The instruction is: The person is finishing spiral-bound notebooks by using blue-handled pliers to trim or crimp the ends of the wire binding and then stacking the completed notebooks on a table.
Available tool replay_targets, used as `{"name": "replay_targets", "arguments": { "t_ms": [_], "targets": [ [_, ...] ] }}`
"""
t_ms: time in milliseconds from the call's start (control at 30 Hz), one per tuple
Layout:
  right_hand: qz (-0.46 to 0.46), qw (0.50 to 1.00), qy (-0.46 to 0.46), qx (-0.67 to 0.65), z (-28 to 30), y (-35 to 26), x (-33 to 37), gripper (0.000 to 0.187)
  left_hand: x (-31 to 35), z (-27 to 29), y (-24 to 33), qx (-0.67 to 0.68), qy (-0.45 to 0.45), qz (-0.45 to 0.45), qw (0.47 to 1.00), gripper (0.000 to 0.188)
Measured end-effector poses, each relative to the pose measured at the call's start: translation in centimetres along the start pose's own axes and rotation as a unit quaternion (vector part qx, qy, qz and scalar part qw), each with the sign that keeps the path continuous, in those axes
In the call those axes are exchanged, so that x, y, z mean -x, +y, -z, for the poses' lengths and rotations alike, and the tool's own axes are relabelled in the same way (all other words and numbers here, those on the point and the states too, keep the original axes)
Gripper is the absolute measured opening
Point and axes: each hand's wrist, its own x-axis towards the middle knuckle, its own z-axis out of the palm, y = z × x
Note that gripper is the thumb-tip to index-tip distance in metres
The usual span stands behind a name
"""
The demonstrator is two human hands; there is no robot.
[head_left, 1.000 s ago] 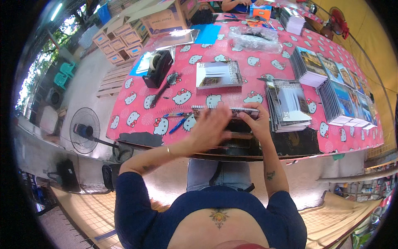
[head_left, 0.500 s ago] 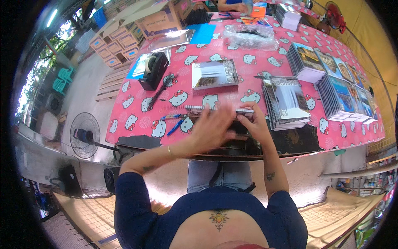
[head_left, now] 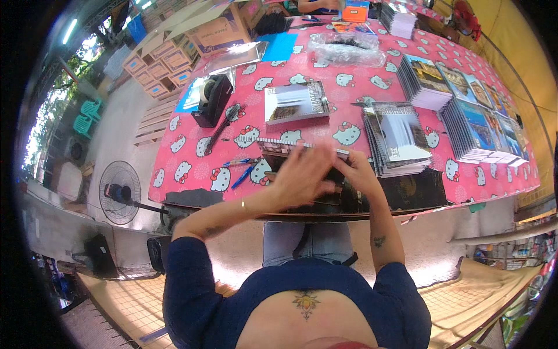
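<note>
1. Two bare hands meet at the centre of the frame. The left hand [head_left: 305, 177], blurred, lies across a spiral notebook [head_left: 274, 147], hiding its middle; whether its fingers grip or merely rest, I cannot tell.
2. The right hand [head_left: 361, 173] pinches the notebook's right end, thumb on the near side; its other fingers are partly hidden.
3. The notebook is tilted at the tabletop's [head_left: 351, 96] near edge, coil side up, its cover mostly out of sight.
4. At the top edge, another person is cut off; only part of an arm [head_left: 314, 6] and a blurred hand show, beside one orange item [head_left: 355, 13].
5. Clear plastic [head_left: 346, 52], upper centre, blurs its dark contents.
6. Cartons [head_left: 224, 32], upper left, overlap too much to count.
7. Counted: one flat notebook [head_left: 296, 102] above the hands; one waterfall-cover stack [head_left: 398, 136] right of centre, its copies too tight to count; two pens [head_left: 243, 177] left of the hands; one tape dispenser [head_left: 213, 102] and one brush [head_left: 222, 129], left of centre.
8. Two fans: one grey [head_left: 119, 192], far left; one red [head_left: 467, 22], upper right.
</note>
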Motion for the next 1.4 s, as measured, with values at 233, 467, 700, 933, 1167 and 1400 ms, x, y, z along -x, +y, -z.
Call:
{"name": "replay_targets", "arguments": {
  "t_ms": [233, 467, 700, 933, 1167, 1400],
  "targets": [
    [0.052, 0.998, 0.015, 0.034, 0.1, 0.1, -0.2, 0.026, 1.3, -2.5, 1.4, 0.028, 0.089, -0.049, 0.994, 0.083],
    [0.085, 0.996, 0.003, 0.032, -0.3, -0.2, -0.2, 0.021, -0.1, -0.4, 1.7, 0.035, 0.111, -0.022, 0.993, 0.08],
    [0.044, 0.995, 0.009, 0.085, -0.2, -0.4, -0.2, 0.024, 0.9, -2.9, 2.6, 0.059, 0.11, 0.016, 0.992, 0.082],
    [0.062, 0.997, 0.025, 0.04, -0.6, -1.0, -0.3, 0.025, -1.0, -1.0, 1.5, 0.071, 0.116, 0.019, 0.991, 0.08],
    [0.085, 0.991, 0.036, 0.097, 0.9, -3.5, 0.7, 0.029, -2.9, 2.9, -0.9, 0.113, 0.223, 0.046, 0.967, 0.027],
    [0.011, 0.984, -0.026, 0.175, 4.0, -6.6, -0.6, 0.014, -3.2, 2.5, -1.8, 0.156, 0.196, 0.032, 0.967, 0.018]
  ]
}}
